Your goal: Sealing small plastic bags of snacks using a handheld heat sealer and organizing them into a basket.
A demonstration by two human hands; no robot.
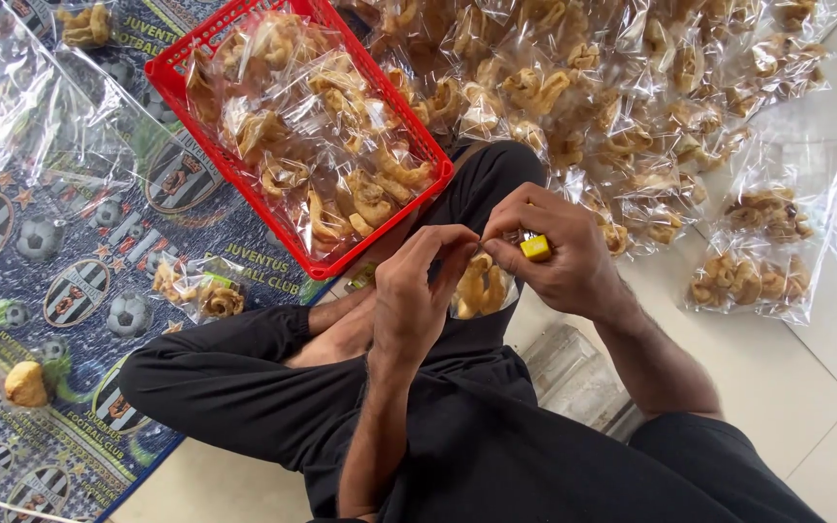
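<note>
Both my hands meet in front of me over my crossed legs. My left hand (417, 291) pinches the top of a small clear plastic bag of golden fried snacks (480, 289), which hangs between the hands. My right hand (559, 254) grips the same bag's top with its fingertips and also holds a small yellow object (536, 248) against the palm. What the yellow object is I cannot tell.
A red plastic basket (213, 145) full of bagged snacks stands just ahead. A large heap of filled clear bags (632, 87) covers the floor at the top right. Loose bags lie on a printed football mat (50, 252) at left. White tiles (787, 378) lie at right.
</note>
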